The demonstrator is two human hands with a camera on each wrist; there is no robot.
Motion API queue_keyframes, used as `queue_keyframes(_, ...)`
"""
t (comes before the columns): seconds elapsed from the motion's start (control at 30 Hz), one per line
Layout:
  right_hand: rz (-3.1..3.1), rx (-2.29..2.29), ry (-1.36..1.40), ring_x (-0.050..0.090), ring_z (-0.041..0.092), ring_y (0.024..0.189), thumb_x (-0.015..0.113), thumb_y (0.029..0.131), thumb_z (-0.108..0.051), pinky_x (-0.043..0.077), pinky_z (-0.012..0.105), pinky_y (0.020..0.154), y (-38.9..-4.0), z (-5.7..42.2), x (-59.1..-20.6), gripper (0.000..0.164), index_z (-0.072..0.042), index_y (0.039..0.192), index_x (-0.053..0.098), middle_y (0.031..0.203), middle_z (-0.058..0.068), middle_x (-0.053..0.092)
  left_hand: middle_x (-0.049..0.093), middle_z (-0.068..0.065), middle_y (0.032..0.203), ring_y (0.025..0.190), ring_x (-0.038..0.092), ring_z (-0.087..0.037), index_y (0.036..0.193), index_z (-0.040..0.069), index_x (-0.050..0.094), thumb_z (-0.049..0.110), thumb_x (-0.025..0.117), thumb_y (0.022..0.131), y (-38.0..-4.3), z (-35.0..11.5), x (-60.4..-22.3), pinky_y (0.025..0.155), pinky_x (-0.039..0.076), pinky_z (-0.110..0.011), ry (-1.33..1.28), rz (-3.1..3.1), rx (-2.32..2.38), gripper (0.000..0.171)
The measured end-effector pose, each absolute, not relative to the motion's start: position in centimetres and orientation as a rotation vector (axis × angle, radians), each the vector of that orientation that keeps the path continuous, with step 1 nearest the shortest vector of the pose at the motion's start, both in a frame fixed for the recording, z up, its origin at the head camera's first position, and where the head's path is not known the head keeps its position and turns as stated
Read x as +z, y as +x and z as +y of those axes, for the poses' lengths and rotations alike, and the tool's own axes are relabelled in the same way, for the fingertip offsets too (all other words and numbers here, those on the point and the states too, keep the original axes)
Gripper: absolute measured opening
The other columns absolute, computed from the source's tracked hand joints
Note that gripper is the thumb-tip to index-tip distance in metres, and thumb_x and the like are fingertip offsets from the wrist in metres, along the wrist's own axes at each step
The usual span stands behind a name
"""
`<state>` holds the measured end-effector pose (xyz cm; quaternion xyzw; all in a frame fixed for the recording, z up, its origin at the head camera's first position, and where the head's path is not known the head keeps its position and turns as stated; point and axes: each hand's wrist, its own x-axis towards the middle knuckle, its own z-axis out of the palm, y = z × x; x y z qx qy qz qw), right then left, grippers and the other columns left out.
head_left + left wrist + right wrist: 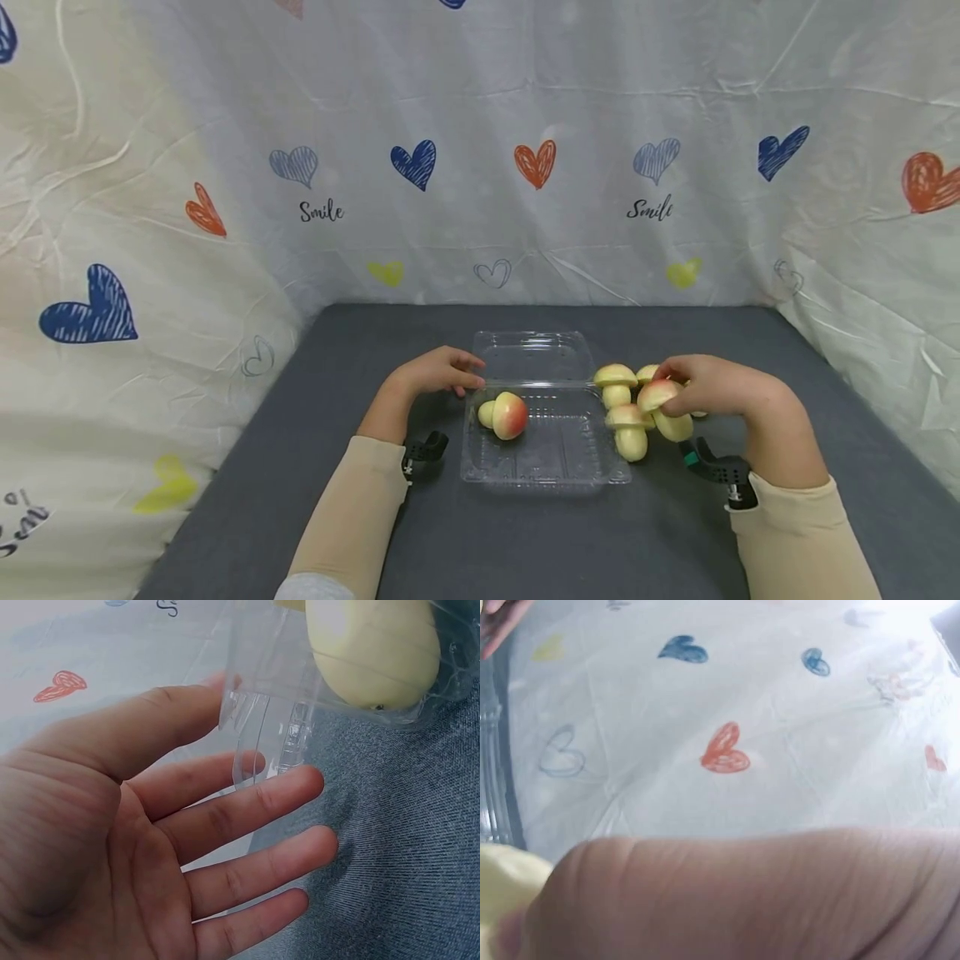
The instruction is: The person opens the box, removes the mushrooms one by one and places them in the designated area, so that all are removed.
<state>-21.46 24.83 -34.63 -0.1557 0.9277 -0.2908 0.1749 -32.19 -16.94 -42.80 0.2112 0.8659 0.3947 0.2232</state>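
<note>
A clear plastic clamshell box (547,462) lies with its lid (532,354) folded back. One toy mushroom (510,416), its cap blushed red, lies on its side in the left of the base. My left hand (437,372) is at the box's left back corner; in the left wrist view its thumb (180,712) touches the plastic edge and the other fingers are spread, fairly straight. Right of the box, my right hand (708,383) pinches a red-tinged mushroom (657,395) by its cap, over a cluster of pale yellow mushrooms (630,437). The right wrist view shows mostly the thumb.
The mushroom cluster sits close against the box's right side, partly hidden by the right hand. Dark grey cloth (525,542) covers the table. A white curtain (480,225) printed with hearts hangs behind and along both sides.
</note>
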Motion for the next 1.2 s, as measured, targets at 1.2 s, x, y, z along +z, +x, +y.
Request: queue_keyframes(1.2, 2.634, -0.493, -0.049, 0.055, 0.023, 0.068, 0.081, 0.081, -0.024, 0.046, 0.036, 0.063, -23.2, 25.2, -37.0, 0.028, -0.003, 0.082, 0.062, 0.081, 0.009, 0.055, 0.071, -0.003, 0.120, 0.092, 0.068, -0.024, 0.146, 0.007, 0.058, 0.031, 0.072, 0.099, -31.8, -16.5, -42.6, 0.091, 0.052, -0.043, 0.542, 2.393, 1.086, 0.055)
